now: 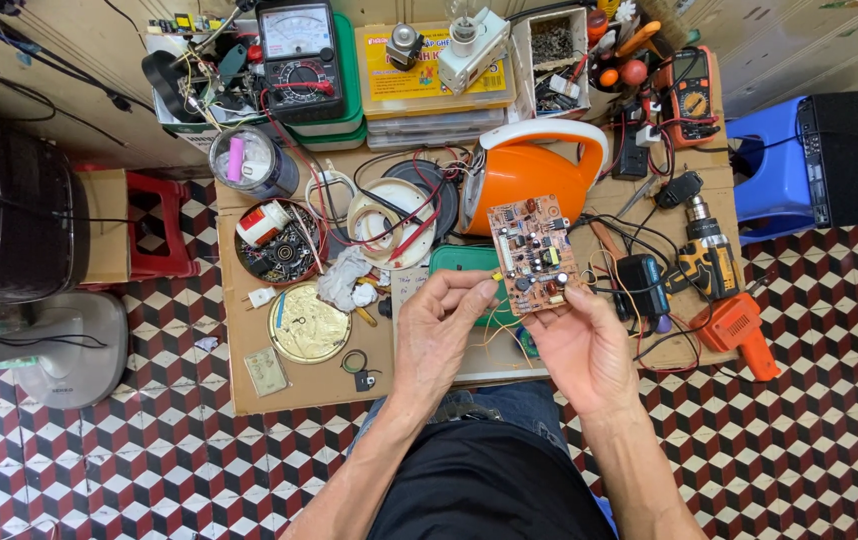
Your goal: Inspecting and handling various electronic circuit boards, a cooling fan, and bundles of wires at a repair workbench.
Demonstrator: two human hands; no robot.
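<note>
The circuit board (534,254) is lifted clear of the cardboard-topped bench (319,385), its parts facing up, so the work looks mid-way: board in hand, tools untouched. The right hand (584,350) grips its lower edge; the left hand (436,330) pinches the corner by a small yellow part. Just behind sits a glossy orange kettle (529,165), a tangle of wires, and a round brass lid (309,325) to the left.

Circuit board (534,254) is showing off a salmon-orange face with dark parts, the kettle (527,170) behind it is glowing orange and white, the heat gun (739,330) is looking orange too, and the floor (149,460) is rocking red-black-white cubes.
</note>
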